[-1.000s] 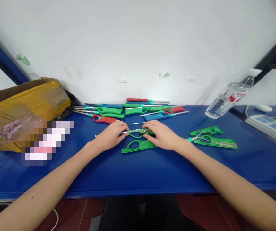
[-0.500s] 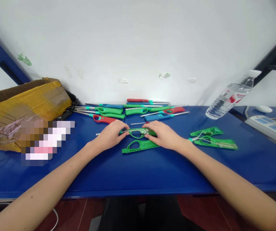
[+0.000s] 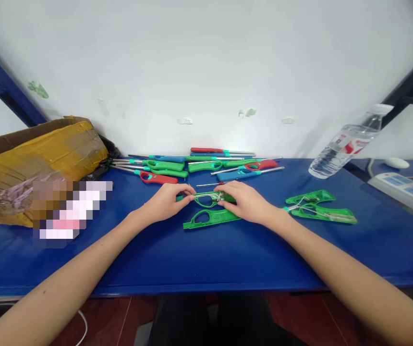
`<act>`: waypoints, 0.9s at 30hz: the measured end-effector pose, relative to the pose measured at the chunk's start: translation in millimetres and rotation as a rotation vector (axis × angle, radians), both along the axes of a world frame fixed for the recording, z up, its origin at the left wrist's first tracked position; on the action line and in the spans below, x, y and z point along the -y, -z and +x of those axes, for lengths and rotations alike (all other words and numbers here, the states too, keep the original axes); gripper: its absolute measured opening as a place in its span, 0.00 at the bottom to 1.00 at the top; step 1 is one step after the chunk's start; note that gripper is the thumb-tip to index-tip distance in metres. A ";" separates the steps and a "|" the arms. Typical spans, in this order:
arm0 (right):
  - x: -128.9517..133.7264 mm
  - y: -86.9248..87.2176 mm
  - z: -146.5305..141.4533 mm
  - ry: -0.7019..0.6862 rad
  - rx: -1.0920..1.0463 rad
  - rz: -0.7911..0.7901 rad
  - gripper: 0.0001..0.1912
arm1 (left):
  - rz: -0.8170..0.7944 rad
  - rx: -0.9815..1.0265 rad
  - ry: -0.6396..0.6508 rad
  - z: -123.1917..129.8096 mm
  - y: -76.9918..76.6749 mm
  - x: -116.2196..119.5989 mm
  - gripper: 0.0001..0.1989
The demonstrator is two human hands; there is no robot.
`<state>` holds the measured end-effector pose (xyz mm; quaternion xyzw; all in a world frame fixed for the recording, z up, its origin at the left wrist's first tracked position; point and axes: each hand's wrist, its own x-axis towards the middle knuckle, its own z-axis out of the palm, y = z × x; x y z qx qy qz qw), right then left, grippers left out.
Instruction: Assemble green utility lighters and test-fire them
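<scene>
Both hands hold an opened green lighter (image 3: 206, 203), its inner wires and metal parts exposed. My left hand (image 3: 170, 201) pinches the nozzle end, thumb and fingers together there. At the other end, my right hand (image 3: 240, 201) wraps its fingers round the handle and hides much of it. Just in front lies a loose green handle half (image 3: 212, 219) with an oval trigger opening. A thin screwdriver (image 3: 208, 185) with a red handle lies behind the lighter, partly covered by my right hand.
Several red, blue and green long-necked lighters (image 3: 168, 166) lie along the wall. Another opened green lighter (image 3: 320, 210) is to the right. A water bottle (image 3: 346, 144) leans at the back right, near a power strip (image 3: 401, 187). A taped cardboard box (image 3: 48, 163) occupies the left.
My left hand's fingers have shifted slightly right along the nozzle end. My right hand keeps its hold, and the loose handle half stays in place.
</scene>
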<state>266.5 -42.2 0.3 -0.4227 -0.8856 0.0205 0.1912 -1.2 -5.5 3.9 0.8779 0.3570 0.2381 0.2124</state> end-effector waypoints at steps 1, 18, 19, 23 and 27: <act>0.1 -0.4 -0.2 0.002 0.003 0.000 0.17 | -0.021 0.017 -0.001 0.2 -0.3 0.0 0.14; 1.7 -2.5 0.4 -0.014 -0.049 0.014 0.19 | -0.031 0.011 -0.037 0.7 1.4 -2.3 0.12; 1.3 -2.3 1.2 -0.007 -0.056 0.014 0.19 | -0.025 0.005 -0.039 0.7 1.3 -2.2 0.12; 0.4 -3.2 3.8 0.017 -0.062 0.006 0.18 | 0.023 -0.019 -0.048 0.5 0.7 -2.1 0.12; -0.5 -4.0 4.3 -0.006 -0.066 -0.008 0.15 | 0.071 -0.044 -0.039 0.5 -0.1 -1.9 0.11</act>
